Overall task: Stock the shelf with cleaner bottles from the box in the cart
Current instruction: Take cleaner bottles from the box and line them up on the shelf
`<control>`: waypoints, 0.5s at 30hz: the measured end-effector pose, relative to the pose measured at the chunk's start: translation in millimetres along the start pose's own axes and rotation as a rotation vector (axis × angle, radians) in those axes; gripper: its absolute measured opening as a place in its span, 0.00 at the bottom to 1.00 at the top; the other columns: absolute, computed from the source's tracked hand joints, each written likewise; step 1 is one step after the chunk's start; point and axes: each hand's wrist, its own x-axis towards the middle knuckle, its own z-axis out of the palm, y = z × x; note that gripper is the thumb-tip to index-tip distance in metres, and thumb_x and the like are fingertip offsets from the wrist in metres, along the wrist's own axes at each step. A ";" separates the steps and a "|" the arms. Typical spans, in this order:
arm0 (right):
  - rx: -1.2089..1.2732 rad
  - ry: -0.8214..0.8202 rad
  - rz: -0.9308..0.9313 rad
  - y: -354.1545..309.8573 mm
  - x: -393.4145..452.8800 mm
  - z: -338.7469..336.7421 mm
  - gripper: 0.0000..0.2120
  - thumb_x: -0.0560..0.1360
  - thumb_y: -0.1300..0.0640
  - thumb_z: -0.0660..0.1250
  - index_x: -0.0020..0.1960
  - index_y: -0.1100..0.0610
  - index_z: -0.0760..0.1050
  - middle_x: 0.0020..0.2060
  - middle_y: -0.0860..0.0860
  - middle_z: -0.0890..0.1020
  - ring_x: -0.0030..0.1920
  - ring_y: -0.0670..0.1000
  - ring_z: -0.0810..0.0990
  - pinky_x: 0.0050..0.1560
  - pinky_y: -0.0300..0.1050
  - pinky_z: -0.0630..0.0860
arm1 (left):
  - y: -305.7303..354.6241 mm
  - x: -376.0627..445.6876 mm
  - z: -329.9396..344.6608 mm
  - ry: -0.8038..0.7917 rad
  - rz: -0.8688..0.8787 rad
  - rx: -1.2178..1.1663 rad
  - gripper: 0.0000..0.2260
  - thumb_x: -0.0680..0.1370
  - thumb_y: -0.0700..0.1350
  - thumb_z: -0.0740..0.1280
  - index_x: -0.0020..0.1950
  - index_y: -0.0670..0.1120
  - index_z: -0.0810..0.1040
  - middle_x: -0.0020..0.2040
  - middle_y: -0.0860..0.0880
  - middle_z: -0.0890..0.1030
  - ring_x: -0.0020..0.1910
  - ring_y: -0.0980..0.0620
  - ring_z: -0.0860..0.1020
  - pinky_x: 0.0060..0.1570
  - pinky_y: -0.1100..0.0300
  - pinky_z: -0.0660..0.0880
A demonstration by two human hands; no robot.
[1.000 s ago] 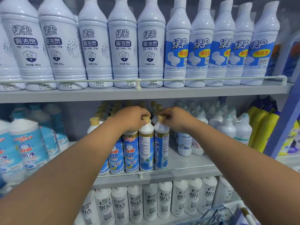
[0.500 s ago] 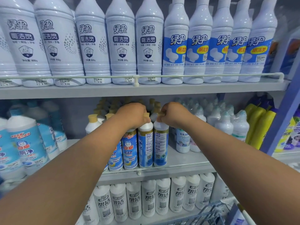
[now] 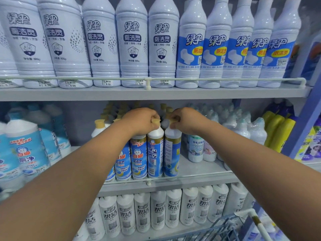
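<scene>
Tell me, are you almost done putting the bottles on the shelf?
Partly. Several blue-labelled white cleaner bottles with tan caps already stand at the grey metal middle shelf front. The left hand and right hand each grip a cap, placing two more. The blue wire cart barely shows, so what's left is hidden.

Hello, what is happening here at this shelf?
A person is stocking the middle shelf with cleaner bottles. The left hand grips the tan cap of one blue-label bottle, and the right hand grips the cap of the bottle beside it. Both bottles stand upright at the front of the row, next to matching ones. A corner of the cart shows at the lower right.
</scene>
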 end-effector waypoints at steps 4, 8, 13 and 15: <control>-0.009 0.036 0.056 -5.9 0.2 2.6 0.17 0.75 0.49 0.72 0.57 0.60 0.80 0.52 0.57 0.83 0.49 0.55 0.79 0.43 0.44 0.71 | 8.6 2.3 1.2 0.018 -0.046 0.100 0.12 0.76 0.59 0.69 0.46 0.53 0.72 0.45 0.50 0.76 0.45 0.48 0.74 0.42 0.57 0.70; -0.047 0.055 0.056 -12.7 -4.0 0.9 0.13 0.76 0.49 0.70 0.52 0.59 0.78 0.46 0.57 0.81 0.50 0.57 0.80 0.39 0.43 0.70 | 11.5 2.9 3.2 0.039 -0.057 0.129 0.16 0.75 0.62 0.68 0.49 0.50 0.74 0.42 0.50 0.74 0.44 0.48 0.74 0.43 0.56 0.72; -0.116 0.047 0.105 -17.9 -2.1 1.0 0.18 0.75 0.48 0.69 0.33 0.56 0.69 0.35 0.55 0.75 0.41 0.55 0.77 0.28 0.41 0.65 | 13.3 1.9 2.9 0.045 -0.067 0.128 0.16 0.74 0.64 0.68 0.45 0.52 0.73 0.39 0.52 0.74 0.43 0.48 0.75 0.41 0.57 0.71; -0.142 0.025 0.112 -21.0 -2.2 -0.1 0.19 0.76 0.48 0.69 0.32 0.55 0.67 0.33 0.54 0.74 0.41 0.56 0.77 0.29 0.42 0.66 | 13.5 1.1 4.2 0.051 -0.070 0.125 0.17 0.74 0.65 0.68 0.44 0.52 0.73 0.41 0.51 0.75 0.44 0.48 0.75 0.42 0.56 0.71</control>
